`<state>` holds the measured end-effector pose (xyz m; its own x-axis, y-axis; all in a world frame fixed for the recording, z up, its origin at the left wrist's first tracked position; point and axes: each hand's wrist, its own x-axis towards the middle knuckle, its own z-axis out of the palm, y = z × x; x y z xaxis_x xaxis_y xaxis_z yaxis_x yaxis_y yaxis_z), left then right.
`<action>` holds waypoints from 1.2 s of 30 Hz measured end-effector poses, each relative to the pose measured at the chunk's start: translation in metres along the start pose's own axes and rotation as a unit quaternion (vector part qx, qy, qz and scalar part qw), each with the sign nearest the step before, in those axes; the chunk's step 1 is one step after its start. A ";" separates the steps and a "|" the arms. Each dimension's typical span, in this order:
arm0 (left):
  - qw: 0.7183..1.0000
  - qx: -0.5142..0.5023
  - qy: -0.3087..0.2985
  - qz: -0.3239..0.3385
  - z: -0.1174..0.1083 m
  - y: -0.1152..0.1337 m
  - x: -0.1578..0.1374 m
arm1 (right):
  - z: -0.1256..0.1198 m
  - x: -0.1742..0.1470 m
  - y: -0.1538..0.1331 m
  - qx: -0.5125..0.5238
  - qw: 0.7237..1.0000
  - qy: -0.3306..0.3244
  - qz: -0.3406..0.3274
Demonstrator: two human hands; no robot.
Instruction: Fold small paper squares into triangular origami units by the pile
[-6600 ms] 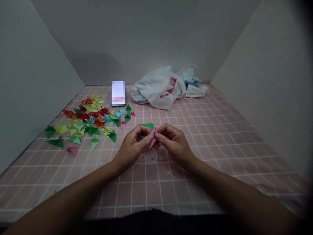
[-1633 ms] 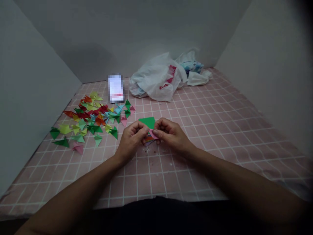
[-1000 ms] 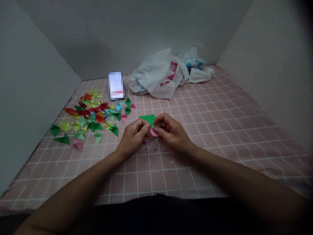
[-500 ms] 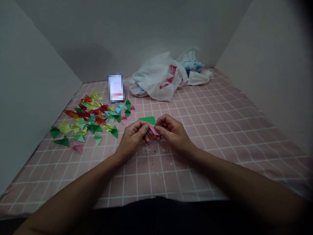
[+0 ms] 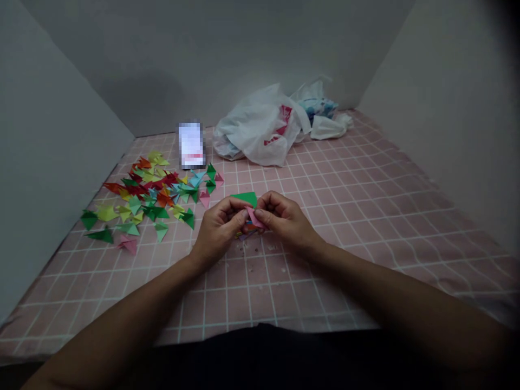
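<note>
A small folded piece of pink paper (image 5: 255,218) is pinched between my two hands over the middle of the table. My left hand (image 5: 221,223) grips its left end with thumb and fingers, and my right hand (image 5: 282,215) holds its right side. Just behind and beneath them lies a stack of coloured paper with a green sheet (image 5: 245,199) on top; my fingers cover much of it. Left of my hands spreads a pile of folded paper pieces (image 5: 154,211) in green, yellow, red, orange, blue and pink, shaped like small origami birds.
A lit phone (image 5: 192,145) with a blurred screen stands behind the folded pieces. White plastic bags (image 5: 260,127) lie by the back wall, with a blue-patterned packet (image 5: 319,107) at their right. A pink checked cloth (image 5: 365,216) covers the table, walled on three sides.
The pink paper has turned slightly and shows more upright between my fingers. My left fingers have shifted a little on it. The view has moved slightly.
</note>
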<state>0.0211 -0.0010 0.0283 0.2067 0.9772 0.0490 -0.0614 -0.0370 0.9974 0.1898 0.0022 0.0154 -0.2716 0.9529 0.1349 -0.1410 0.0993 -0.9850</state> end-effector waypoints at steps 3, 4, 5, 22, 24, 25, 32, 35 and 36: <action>0.999 -0.020 0.013 -0.025 0.001 -0.002 -0.001 | 0.001 -0.001 -0.001 -0.024 1.000 0.005 -0.013; 0.999 -0.028 0.013 -0.034 0.001 -0.003 -0.001 | 0.001 -0.001 -0.001 -0.033 0.999 0.008 -0.015; 0.998 -0.037 0.012 -0.039 0.001 -0.005 -0.001 | 0.002 -0.001 -0.001 -0.040 0.999 0.012 -0.017; 0.999 0.040 0.010 0.005 0.001 -0.002 -0.003 | 0.002 -0.001 -0.001 -0.006 1.000 -0.005 -0.005; 0.998 0.055 0.001 0.015 0.001 -0.001 -0.004 | 0.002 -0.002 -0.001 -0.012 1.000 -0.008 0.001; 0.998 0.061 -0.002 0.018 0.001 -0.001 -0.005 | 0.002 -0.002 -0.002 -0.019 1.000 -0.007 -0.001; 0.997 0.076 -0.013 0.010 -0.001 -0.004 -0.004 | 0.001 -0.004 -0.002 -0.099 0.994 0.001 -0.043; 0.995 0.097 -0.004 0.012 -0.001 -0.004 -0.003 | 0.000 -0.004 -0.002 -0.115 0.992 -0.007 -0.050; 0.994 0.107 0.000 0.013 -0.001 -0.004 -0.003 | 0.000 -0.004 -0.002 -0.117 0.992 -0.009 -0.052</action>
<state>0.0194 -0.0030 0.0244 0.2073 0.9754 0.0754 0.1426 -0.1064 0.9841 0.1908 -0.0022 0.0169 -0.2851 0.9289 0.2362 0.0558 0.2621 -0.9634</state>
